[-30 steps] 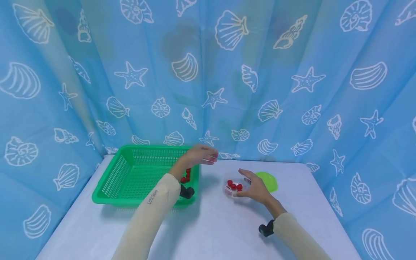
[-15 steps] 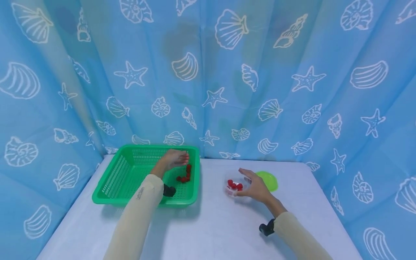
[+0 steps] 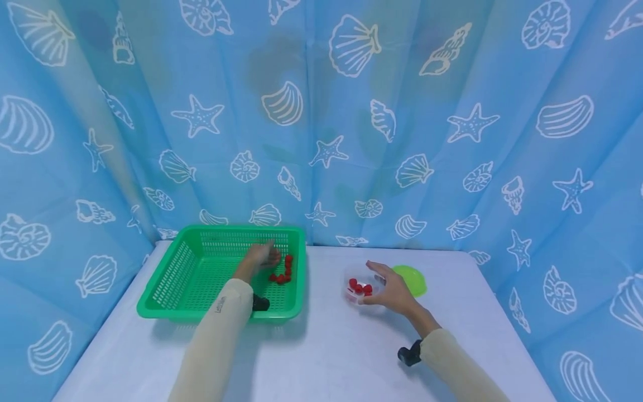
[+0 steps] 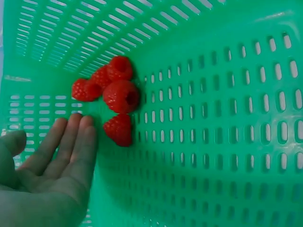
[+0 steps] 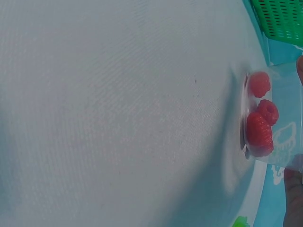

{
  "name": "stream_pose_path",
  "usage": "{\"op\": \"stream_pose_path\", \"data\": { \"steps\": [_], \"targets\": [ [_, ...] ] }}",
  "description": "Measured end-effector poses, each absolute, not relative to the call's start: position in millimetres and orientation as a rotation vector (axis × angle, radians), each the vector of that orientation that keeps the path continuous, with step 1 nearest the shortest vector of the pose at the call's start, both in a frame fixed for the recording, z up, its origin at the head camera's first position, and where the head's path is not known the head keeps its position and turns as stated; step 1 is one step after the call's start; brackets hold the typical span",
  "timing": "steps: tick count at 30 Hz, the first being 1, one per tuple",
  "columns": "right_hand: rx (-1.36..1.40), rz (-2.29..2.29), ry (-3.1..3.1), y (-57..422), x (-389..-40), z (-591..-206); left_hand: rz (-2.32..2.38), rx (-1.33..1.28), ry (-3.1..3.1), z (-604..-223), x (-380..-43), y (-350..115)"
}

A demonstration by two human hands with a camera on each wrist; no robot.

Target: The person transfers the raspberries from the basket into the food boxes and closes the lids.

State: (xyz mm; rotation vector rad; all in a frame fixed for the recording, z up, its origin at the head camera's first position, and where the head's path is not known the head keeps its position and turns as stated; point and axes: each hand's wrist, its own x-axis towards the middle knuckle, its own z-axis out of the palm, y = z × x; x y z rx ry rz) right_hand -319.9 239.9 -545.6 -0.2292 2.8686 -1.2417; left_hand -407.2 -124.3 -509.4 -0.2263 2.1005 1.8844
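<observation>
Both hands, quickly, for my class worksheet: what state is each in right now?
Left hand: open, holding nothing, in the green basket near the raspberries.
Right hand: closed around the clear container, holding it.

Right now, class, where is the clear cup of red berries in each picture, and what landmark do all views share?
Head: the clear cup is right of centre on the table, held by the right hand.
Left wrist: not in it.
Right wrist: at the right edge, partly cut off.
Shared landmark: the green basket, left of centre, filling most, and top right, in that order.
</observation>
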Motion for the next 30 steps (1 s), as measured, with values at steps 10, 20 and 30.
{"op": "stream_pose_path", "data": {
  "steps": [10,20,30],
  "targets": [
    [-0.203,-1.215,2.882,237,-316,-545,1.876,-0.281,2.12,-515,-406,-114],
    [-0.215,-1.22,2.879,241,-318,-544,1.818,-0.368,2.205,-521,-409,-96],
    [-0.211,-1.227,2.879,240,-318,-546,1.568,-0.416,2.386,-530,-416,-94]
  ]
}}
